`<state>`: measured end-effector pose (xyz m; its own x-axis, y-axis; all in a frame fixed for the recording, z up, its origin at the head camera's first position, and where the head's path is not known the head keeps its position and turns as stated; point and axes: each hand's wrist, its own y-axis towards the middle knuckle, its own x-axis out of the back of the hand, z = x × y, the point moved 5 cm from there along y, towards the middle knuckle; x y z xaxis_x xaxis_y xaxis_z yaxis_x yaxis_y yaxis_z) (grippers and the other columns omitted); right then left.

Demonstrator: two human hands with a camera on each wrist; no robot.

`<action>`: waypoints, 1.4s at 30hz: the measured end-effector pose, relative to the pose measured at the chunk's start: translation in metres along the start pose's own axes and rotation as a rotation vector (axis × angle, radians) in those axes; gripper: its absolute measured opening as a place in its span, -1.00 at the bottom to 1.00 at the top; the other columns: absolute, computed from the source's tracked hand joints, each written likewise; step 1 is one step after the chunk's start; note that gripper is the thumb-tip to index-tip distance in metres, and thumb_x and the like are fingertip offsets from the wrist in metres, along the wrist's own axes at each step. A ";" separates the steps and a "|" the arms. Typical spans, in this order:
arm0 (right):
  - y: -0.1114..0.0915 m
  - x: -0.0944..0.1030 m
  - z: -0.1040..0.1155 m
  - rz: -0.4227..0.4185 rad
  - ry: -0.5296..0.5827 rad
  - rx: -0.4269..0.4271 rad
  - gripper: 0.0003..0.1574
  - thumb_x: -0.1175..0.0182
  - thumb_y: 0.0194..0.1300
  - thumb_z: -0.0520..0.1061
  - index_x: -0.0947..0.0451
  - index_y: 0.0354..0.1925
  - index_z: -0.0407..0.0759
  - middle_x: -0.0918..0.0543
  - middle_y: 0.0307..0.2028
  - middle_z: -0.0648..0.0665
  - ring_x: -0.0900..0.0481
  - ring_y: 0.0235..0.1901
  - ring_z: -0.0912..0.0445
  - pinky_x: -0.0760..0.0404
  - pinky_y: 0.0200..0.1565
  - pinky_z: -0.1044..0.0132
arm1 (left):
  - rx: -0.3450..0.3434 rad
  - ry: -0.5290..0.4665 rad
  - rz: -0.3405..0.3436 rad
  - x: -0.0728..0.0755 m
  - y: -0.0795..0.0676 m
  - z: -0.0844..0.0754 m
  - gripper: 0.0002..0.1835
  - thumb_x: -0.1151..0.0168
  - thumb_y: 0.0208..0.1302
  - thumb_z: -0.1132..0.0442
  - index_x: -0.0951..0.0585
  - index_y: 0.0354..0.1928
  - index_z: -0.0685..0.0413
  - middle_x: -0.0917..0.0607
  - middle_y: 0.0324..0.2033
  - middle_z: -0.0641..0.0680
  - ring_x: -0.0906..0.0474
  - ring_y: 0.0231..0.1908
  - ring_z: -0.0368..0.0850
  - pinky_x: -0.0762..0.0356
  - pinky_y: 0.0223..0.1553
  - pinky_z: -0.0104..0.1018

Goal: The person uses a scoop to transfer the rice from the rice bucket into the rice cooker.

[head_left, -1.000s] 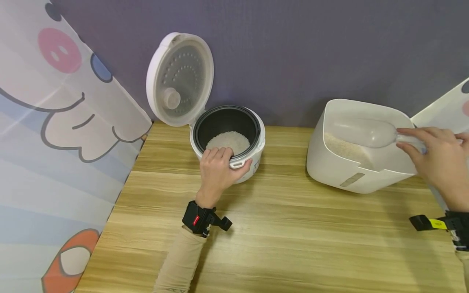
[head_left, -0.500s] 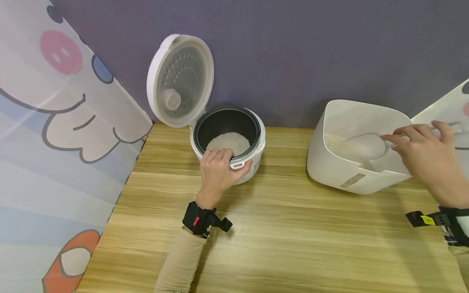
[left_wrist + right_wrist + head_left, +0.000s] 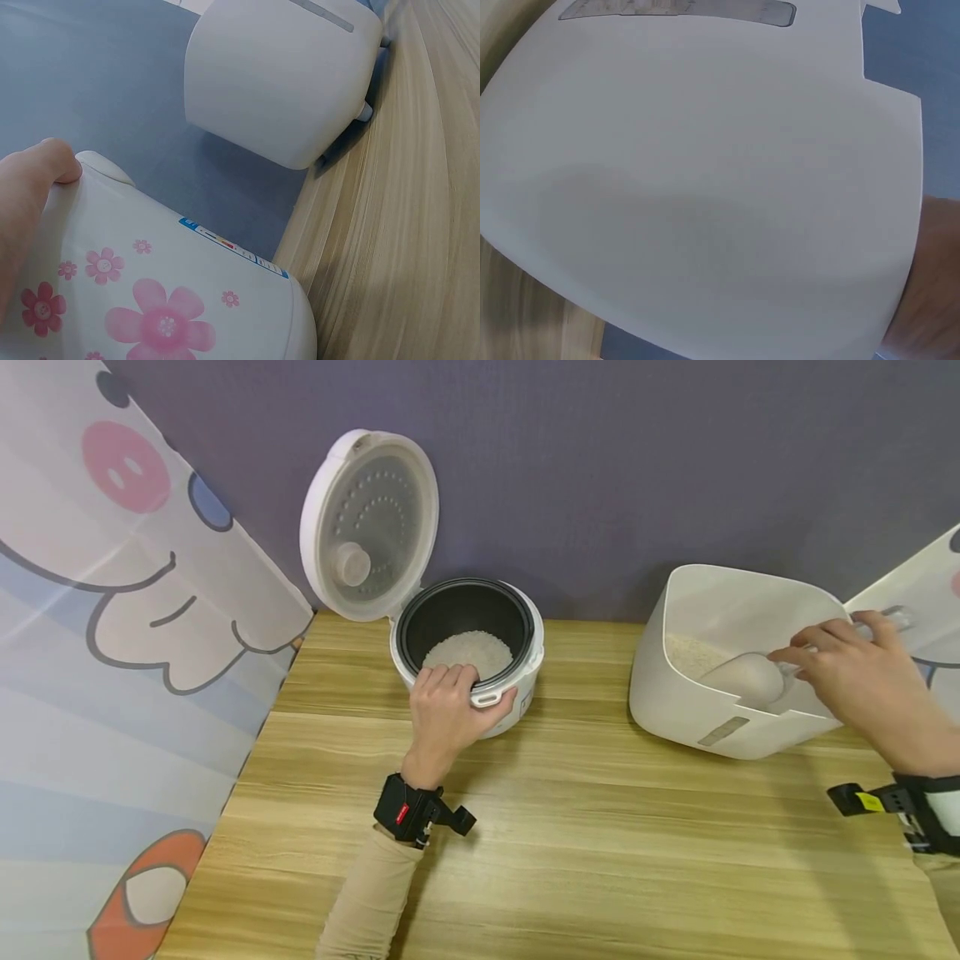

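In the head view, a white rice cooker (image 3: 529,681) stands with its lid (image 3: 384,527) raised and white rice (image 3: 472,649) in its dark inner pot (image 3: 465,597). My left hand (image 3: 444,714) grips the cooker's front rim, fingers hooked over the edge, thumb outside. To the right is a white rice bin (image 3: 675,714) with rice (image 3: 686,653) inside. My right hand (image 3: 862,681) holds a translucent scoop (image 3: 750,679) by its handle, the bowl down in the bin, its tip near the rice. The right wrist view mostly shows the bin's wall (image 3: 705,150), which hides the scoop.
Both containers sit on a wood-grain table (image 3: 585,843) against a dark grey wall (image 3: 562,485). A cartoon-printed sheet (image 3: 135,635) hangs at the left. Between cooker and bin lies a stretch of table.
My right hand has moved left and tilted the scoop, lowering its bowl toward the rice in the bin. The left hand stays on the cooker's rim.
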<state>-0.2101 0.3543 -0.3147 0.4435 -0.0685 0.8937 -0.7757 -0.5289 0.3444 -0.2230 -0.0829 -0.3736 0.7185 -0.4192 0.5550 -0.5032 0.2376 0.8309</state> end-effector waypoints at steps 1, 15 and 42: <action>0.000 -0.001 0.000 0.016 0.002 -0.002 -0.54 -0.48 -0.21 -0.43 -0.74 -0.23 -0.16 -0.71 -0.24 -0.29 -0.55 -0.04 -0.27 -0.21 0.26 -0.33 | 0.000 0.000 -0.001 0.000 0.000 0.000 -0.39 -0.21 0.17 -0.31 -0.44 -0.64 0.10 -0.60 -0.69 0.04 -0.55 -0.61 0.03 -0.42 -0.47 -0.17; 0.010 -0.004 0.002 0.093 0.066 0.003 -0.44 -0.58 -0.33 -0.46 -0.76 -0.24 -0.13 -0.72 -0.26 -0.24 -0.59 -0.09 -0.25 -0.21 0.19 -0.42 | 0.003 -0.012 -0.011 0.001 0.000 0.001 -0.39 -0.23 0.16 -0.31 -0.45 -0.63 0.10 -0.60 -0.69 0.04 -0.55 -0.60 0.03 -0.44 -0.45 -0.16; 0.013 -0.031 -0.005 0.215 0.260 -0.059 -0.51 -0.59 -0.21 -0.36 -0.79 -0.20 -0.09 -0.75 -0.32 -0.15 -0.63 -0.28 -0.20 -0.21 -0.05 -0.27 | 0.006 -0.016 -0.004 0.000 -0.001 0.001 -0.40 -0.22 0.17 -0.30 -0.44 -0.63 0.11 -0.60 -0.69 0.04 -0.56 -0.59 0.03 -0.44 -0.45 -0.15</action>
<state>-0.2357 0.3537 -0.3362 0.1429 0.0490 0.9885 -0.8668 -0.4758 0.1489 -0.2229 -0.0836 -0.3741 0.7129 -0.4344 0.5506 -0.5028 0.2308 0.8331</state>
